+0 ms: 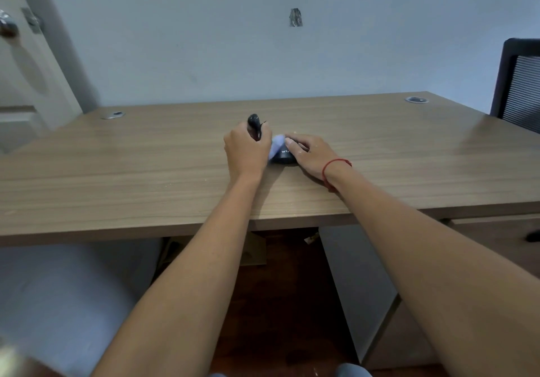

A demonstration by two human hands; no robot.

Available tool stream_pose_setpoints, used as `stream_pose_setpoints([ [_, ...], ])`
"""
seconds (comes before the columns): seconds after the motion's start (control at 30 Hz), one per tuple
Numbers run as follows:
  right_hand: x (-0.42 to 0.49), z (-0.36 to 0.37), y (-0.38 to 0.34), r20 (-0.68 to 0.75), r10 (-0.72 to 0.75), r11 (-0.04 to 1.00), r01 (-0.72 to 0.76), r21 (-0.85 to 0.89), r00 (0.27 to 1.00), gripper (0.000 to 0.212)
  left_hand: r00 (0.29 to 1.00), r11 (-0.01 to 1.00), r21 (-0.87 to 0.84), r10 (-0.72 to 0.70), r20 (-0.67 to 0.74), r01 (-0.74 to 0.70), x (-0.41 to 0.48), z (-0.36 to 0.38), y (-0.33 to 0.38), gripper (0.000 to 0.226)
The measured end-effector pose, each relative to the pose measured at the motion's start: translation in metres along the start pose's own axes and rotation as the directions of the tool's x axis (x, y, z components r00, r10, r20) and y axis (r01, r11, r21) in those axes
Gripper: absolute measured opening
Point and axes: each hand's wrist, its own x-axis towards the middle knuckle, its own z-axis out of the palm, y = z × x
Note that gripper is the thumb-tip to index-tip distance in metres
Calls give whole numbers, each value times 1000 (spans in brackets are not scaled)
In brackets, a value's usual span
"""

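— Where's everything?

— Mid-desk (146, 157). The left hand (247, 150) grips a glossy black item (253, 125), raised at 11 o'clock from the case (284, 156). The right hand (309, 153) curves over that dark case, holding it down. A pale blue cloth (277, 143) bunches at its 10 o'clock, between the hands.

— How far along?

— Early or midway, I'd judge: item and cloth are both outside the case. Whether it's being wiped or packed, I can't tell.

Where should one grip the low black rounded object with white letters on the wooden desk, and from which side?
Probably take the black rounded object across its curved top, from above on its right: it lies low on the wooden desk, and the pale blue cloth covers its left end.
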Motion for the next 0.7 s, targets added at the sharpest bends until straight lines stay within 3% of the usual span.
stream_pose_setpoints([
  [0.07,3,1,2,0,3,1000,-3,-27,1000,38,1000,996,85,7,-8,-6,0,-2,0,36],
  [0.2,5,2,5,-5,13,1000,-13,-8,1000,30,993,985,-142,87,-84,-98,-5,-5,10,38],
  [0.3,4,1,1,-3,64,996,-63,67,998,33,995,986,-130,100,-31,-103,-6,-3,9,36],
  [0.4,2,-1,1,36,116,981,-121,154,993,63,996,997,-48,60,-66,-63,-1,-2,2,34],
  [0.5,2,-4,6,116,140,968,-160,195,983,111,994,985,-154,66,-82,-78,-2,-4,5,36],
  [0.6,6,-5,13,107,124,980,-139,140,986,120,992,975,-187,125,-4,-123,-5,-2,9,35],
  [0.7,6,-5,15,121,100,980,-120,162,988,119,991,983,-126,135,-19,-136,-3,-1,6,34],
])
